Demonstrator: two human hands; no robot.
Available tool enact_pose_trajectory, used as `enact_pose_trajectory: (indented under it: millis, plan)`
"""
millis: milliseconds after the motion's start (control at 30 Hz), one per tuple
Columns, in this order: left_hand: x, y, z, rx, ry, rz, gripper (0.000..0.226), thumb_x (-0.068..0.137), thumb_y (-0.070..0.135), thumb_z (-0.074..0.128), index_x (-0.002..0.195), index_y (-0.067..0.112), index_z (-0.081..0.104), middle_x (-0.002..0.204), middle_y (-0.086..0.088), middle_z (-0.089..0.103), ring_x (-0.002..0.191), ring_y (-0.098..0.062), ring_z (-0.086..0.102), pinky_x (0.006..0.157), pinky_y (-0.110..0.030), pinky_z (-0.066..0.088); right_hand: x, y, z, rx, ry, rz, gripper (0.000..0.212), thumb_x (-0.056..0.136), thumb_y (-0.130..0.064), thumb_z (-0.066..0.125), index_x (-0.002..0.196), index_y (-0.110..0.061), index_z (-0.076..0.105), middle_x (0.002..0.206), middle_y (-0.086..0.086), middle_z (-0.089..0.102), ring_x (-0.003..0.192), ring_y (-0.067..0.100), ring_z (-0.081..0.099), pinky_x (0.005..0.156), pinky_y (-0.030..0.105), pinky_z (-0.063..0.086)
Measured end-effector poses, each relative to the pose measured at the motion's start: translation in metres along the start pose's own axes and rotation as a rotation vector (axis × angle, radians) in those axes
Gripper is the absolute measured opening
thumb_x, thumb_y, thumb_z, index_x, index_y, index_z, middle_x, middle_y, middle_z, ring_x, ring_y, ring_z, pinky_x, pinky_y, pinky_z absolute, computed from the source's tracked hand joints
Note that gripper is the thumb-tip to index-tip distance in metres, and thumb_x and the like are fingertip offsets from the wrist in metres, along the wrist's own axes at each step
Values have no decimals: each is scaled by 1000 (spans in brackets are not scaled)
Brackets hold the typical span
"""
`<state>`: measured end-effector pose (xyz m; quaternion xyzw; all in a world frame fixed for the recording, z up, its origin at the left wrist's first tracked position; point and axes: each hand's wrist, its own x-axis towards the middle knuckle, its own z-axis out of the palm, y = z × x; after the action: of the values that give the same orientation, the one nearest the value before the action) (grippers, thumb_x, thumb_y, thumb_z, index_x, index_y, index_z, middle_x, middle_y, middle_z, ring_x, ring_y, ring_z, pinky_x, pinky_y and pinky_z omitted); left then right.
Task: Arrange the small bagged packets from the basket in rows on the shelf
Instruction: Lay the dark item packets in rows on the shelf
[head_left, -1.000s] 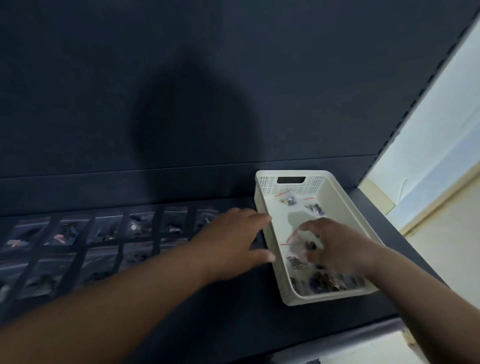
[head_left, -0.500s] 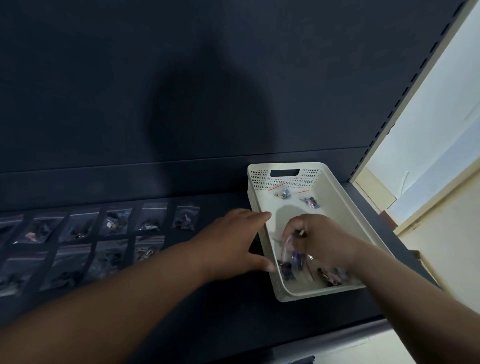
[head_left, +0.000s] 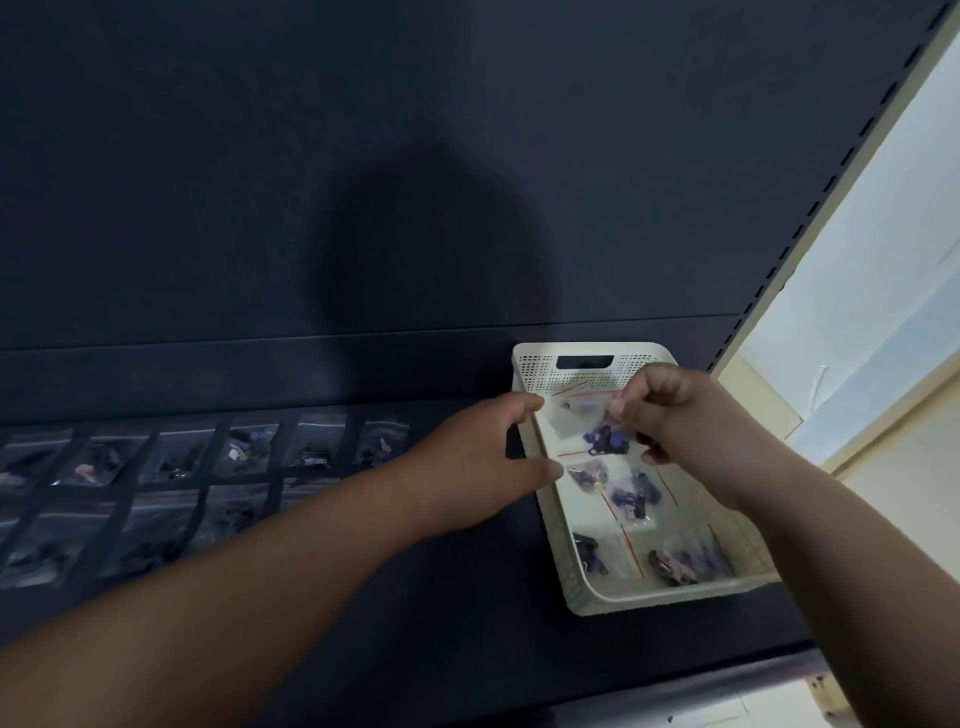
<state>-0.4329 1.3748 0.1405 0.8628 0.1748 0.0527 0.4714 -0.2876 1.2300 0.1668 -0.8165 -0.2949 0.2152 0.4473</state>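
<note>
Two grips, one basket, one packet in the air. Right grip (head_left: 691, 421) is pinching a clear packet (head_left: 605, 439) near its top right corner, fingers curled together on the plastic. Blue-purple bits are hanging in the bag's lower part, just left of and below that grip. Left grip (head_left: 478, 457) is hovering with fingers relaxed and apart, thumb out, holding nothing. It is sitting over the left wall of the basket (head_left: 649, 603). The clear packet is hanging between the two grips, over the basket's far half. Left grip's index tip is sitting right at the bag's left edge; cannot tell if it is touching.

Four loose packets (head_left: 631, 501) are lying flat on the basket floor, below the right grip and toward the near end: two mid-floor, two by the near wall. A fifth is showing faintly at the far wall through the held bag, blurred.

Six placed packets (head_left: 249, 449) are sitting in the back row on the dark shelf (head_left: 467, 639), well left of the left grip. A second row is lying nearer the camera. At least three are showing there, blurred, and the left forearm (head_left: 260, 571) is covering that row's right end.

Basket is standing on the shelf's right part, right of the left grip, with its handle slot (head_left: 584, 361) facing the dark back panel (head_left: 363, 156).
</note>
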Motion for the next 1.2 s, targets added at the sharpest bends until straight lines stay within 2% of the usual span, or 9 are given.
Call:
enact_pose_trajectory:
  millis: [133,267,367,500,700,833,1033,1100,1200]
  plan:
    - [-5,8,-11,-355,19,-128,53,81,35,70,129,25,50,120,5,60,106,-10,60,92,-30,49,-4,-33,16,252,-63,32,17,89,-18,61,73,-16,56,78,6,67,59,10,53,49,22,45]
    - [-15,2,-29,-574,109,-179,10,86,26,66,85,19,59,81,1,70,74,-14,68,72,-29,54,-7,-55,55,443,-181,64,15,88,-13,61,75,-13,55,66,3,61,50,10,55,42,20,43]
    - [-25,-15,-43,-612,211,-219,17,89,16,63,74,18,55,67,0,67,60,-12,64,59,-26,51,-7,-58,86,532,-253,127,11,88,-9,61,79,-11,53,71,9,61,56,13,58,47,20,49]
    - [-39,-44,-63,-647,324,-325,21,89,10,60,71,18,54,64,-2,64,56,-13,62,52,-23,47,-8,-51,122,563,-316,223,21,82,13,54,81,-8,51,79,13,60,66,17,63,60,23,56]
    - [-51,-66,-80,-675,324,-389,18,89,9,60,73,16,55,60,0,63,52,-10,61,49,-20,47,-3,-46,153,471,-383,310,21,87,-1,56,73,-16,51,67,6,61,61,16,59,59,26,49]
    - [-53,-71,-87,-673,311,-408,18,90,8,59,74,15,54,61,-2,62,51,-10,60,55,-25,48,-1,-39,164,353,-327,301,18,86,-4,59,73,-15,53,66,6,62,58,15,56,54,24,42]
    - [-61,-87,-101,-672,354,-453,19,90,10,59,73,16,52,69,-5,60,55,-13,61,50,-21,49,-11,-24,187,365,-291,408,15,84,-4,65,85,-9,50,70,9,61,58,16,62,54,26,53]
    - [-63,-91,-104,-670,358,-454,18,90,10,60,73,15,53,67,-2,61,53,-12,62,51,-22,50,-12,-22,192,145,-257,367,17,84,-13,66,90,-13,50,75,8,64,59,18,63,56,30,55]
    - [-65,-94,-105,-669,359,-451,16,89,9,60,75,14,53,66,-1,60,51,-9,62,49,-21,51,-11,-16,185,-583,-134,-9,17,83,-31,62,92,-21,50,85,1,66,78,23,64,67,31,49]
